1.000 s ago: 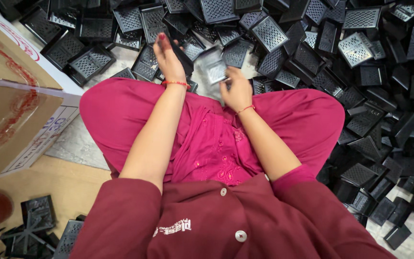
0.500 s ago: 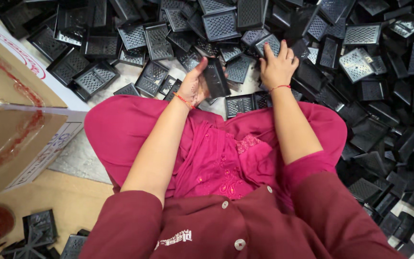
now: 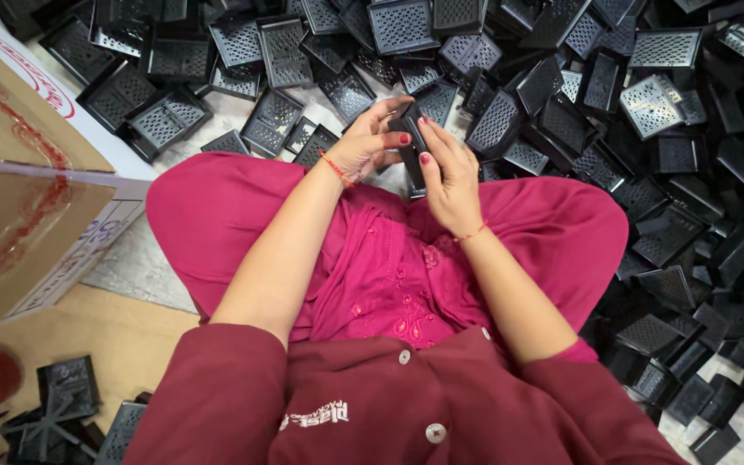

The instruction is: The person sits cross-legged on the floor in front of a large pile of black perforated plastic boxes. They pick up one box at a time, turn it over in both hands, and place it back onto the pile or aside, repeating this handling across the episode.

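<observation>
held between both hands over the lap – a small black plastic part, upright and tilted slightly, raised clear of the pile probably for a close look or fit. left hand wrapped on the part's left side, fingers curled round the top edge; right hand pressed on its right side, thumb along the front. both closed on it, neither spread wide. part looked dark, narrow, rectangular, mostly hidden by fingers – perforations couldn't be confirmed. just beyond the hands, a heap of black perforated trays spread across the floor. well left of the left hand, an open cardboard box.
</observation>
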A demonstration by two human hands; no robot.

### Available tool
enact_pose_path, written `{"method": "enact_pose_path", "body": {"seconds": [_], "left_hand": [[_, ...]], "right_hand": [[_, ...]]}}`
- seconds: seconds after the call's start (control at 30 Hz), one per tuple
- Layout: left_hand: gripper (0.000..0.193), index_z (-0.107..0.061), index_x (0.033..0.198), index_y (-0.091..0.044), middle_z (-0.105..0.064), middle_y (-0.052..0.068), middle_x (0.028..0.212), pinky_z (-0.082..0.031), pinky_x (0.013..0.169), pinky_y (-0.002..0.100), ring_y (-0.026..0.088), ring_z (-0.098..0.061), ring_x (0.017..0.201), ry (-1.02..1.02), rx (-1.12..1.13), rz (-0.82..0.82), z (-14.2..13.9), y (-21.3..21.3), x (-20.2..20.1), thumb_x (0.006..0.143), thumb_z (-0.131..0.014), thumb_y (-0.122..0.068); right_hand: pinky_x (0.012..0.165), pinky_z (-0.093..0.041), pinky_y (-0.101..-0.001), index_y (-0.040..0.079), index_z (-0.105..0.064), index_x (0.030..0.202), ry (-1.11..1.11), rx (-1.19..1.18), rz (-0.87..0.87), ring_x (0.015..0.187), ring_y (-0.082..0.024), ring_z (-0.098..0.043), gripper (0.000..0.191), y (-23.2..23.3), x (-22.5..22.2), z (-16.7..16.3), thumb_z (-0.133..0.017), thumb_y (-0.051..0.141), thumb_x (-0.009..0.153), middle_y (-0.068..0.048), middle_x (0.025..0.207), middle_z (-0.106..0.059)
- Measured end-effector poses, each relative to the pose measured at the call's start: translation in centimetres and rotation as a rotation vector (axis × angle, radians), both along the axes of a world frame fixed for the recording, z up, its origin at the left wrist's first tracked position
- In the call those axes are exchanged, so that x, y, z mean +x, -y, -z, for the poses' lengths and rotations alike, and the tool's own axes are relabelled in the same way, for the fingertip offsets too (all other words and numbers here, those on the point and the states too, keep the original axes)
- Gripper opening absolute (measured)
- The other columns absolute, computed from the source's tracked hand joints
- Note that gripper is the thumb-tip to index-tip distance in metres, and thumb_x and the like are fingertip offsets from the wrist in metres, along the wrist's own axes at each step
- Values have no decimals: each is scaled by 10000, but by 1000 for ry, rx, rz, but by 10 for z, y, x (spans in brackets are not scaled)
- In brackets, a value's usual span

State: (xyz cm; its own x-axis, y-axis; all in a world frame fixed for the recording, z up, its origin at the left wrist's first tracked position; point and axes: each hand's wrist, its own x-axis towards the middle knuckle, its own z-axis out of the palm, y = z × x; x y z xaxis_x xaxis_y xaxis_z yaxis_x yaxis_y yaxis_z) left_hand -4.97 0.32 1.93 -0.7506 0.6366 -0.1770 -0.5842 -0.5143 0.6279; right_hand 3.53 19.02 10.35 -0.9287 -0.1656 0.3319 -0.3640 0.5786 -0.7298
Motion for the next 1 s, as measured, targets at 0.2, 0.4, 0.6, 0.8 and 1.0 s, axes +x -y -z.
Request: {"method": "enact_pose_path", "body": {"seconds": [0.2,0.4,0.6,0.8,1.0], "left_hand": [[686,-469,1479,-140,-602,39,1370,-609,976,416,171,-642,1209,35,3,4,-5,-1,3,885,-757,45],[685,-470,1484,-124,-614,63,1358,-622,970,407,185,-661,1164,-6,-96,-34,-6,2,6,884,-753,46],[655,-475,1479,-128,-612,66,1354,-619,968,428,203,-660,1199,-47,-95,-58,-9,5,5,905,-766,-10],[567,-458,1442,-246,-626,85,1356,-619,985,501,286,-671,1231,69,140,-185,-10,11,1,949,-724,-334],[547,-509,1464,-194,-675,101,1306,-600,988,509,297,-708,1185,139,154,-165,-5,12,0,998,-698,-409]], "right_hand": [[1188,-409,-417,77,-560,1494,27,-118,40,1403,-341,-558,416,8,5,24,-493,158,1091,-165,1537,-545],[1302,-270,-422,88,-416,1614,131,-210,-92,1582,-334,-366,529,3,4,42,-413,221,1102,-163,1705,-357],[1267,-271,-445,5,-261,1611,55,-191,-218,1565,-397,-288,854,5,2,33,-695,190,899,-246,1673,-256],[1135,-542,-400,52,-564,1447,-224,-42,148,1374,-346,-629,558,7,-3,35,-760,-7,928,-180,1480,-603],[1029,-581,-377,25,-619,1371,-321,99,155,1183,-340,-712,477,3,-5,37,-781,-2,923,-166,1324,-691]]}}
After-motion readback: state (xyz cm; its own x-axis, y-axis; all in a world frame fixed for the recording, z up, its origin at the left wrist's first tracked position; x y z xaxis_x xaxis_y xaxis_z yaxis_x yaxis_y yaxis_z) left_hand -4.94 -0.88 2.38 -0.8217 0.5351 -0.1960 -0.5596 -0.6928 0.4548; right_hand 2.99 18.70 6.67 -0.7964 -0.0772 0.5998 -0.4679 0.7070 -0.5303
